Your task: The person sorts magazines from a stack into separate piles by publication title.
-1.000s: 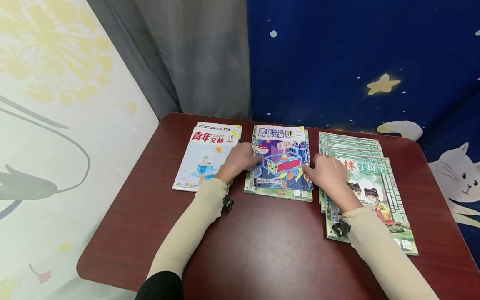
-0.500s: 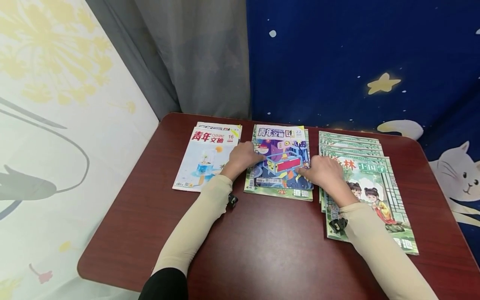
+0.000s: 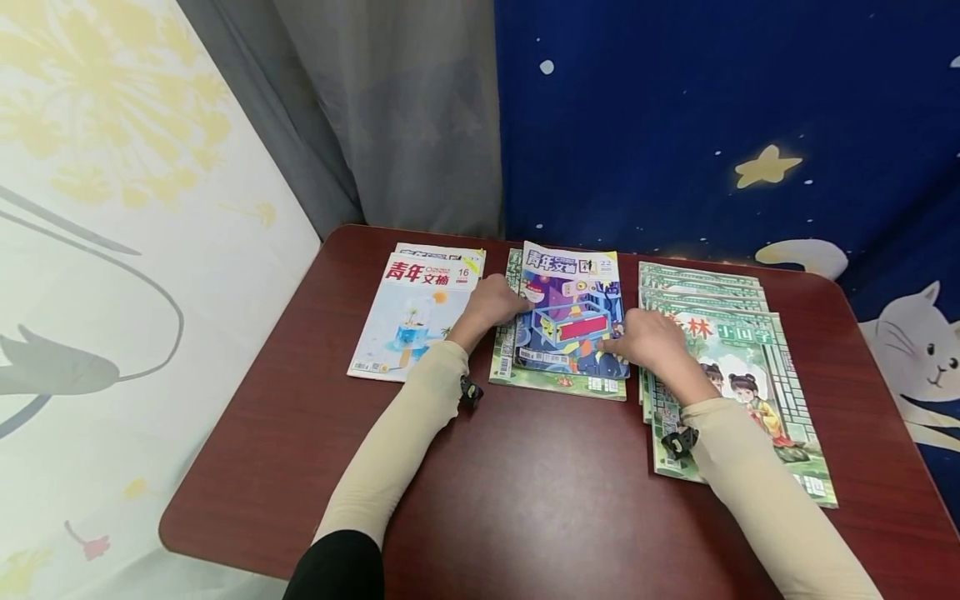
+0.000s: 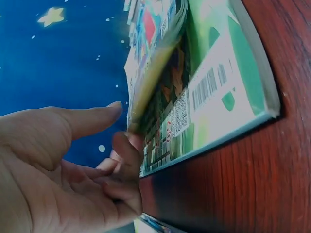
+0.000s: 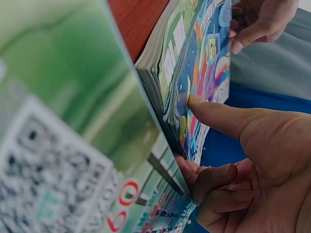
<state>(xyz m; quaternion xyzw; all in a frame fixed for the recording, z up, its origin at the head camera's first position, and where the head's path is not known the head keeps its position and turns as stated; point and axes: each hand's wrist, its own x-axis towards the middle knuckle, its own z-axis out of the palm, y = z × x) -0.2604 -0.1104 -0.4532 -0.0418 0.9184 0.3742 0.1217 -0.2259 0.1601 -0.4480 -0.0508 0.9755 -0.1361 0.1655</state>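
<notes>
A purple-and-blue magazine (image 3: 566, 287) lies over a green magazine (image 3: 558, 382) in the middle of the table, its left side raised off the one beneath. My right hand (image 3: 652, 340) pinches its lower right edge, thumb (image 5: 214, 111) on the cover and curled fingers below. At the left edge is my left hand (image 3: 491, 302); in the left wrist view its thumb (image 4: 95, 119) stands apart from the bent fingers, which touch the lifted edge. The green magazine's barcode cover (image 4: 214, 87) shows under the raised pages there.
Left of the hands, a white magazine (image 3: 408, 321) overlaps another. On the right, several green magazines (image 3: 757, 408) lie in a staggered stack under my right forearm. Curtains (image 3: 420, 117) hang behind the far edge of the brown table (image 3: 555, 500).
The purple-and-blue magazine has shifted slightly right, and its left side has come up, uncovering more of the green magazine. Both hands have moved only a little.
</notes>
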